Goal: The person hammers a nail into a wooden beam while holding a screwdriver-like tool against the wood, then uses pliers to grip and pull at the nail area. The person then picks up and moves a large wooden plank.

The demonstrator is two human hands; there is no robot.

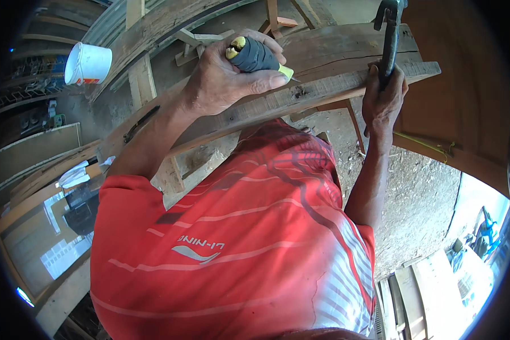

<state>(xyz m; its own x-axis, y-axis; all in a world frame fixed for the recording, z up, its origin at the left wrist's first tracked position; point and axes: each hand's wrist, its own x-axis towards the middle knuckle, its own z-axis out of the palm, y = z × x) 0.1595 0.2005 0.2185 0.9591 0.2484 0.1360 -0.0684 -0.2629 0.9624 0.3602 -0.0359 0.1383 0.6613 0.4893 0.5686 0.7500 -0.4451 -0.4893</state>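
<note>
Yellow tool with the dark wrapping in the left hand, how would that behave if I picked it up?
The yellow tool would likely feel grippy rather than slippery, given the dark wrapping around it. Laid down, it might roll, since its wrapped part looks rounded.

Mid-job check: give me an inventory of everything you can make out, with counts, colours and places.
Stubby tape-wrapped tool: one, black with yellow ends, left hand
Metal claw hammer: one, dark grey, right hand
Long weathered wooden plank: one, grey-brown, crossing in front of the body
Wide wooden board: one, brown, beyond the plank
Slim dark item: one, black, beside the left forearm
Round plastic bucket: one, white, upper left
Broad wooden panel: one, reddish brown, right
Thin cord: one, yellow, right
Flat boards: several, pale, lower right
Paper-like sheets: at least two, white, far left
Short-sleeved shirt: one, mostly red, centre
Left hand: one, upper centre
Right hand: one, upper right
</note>
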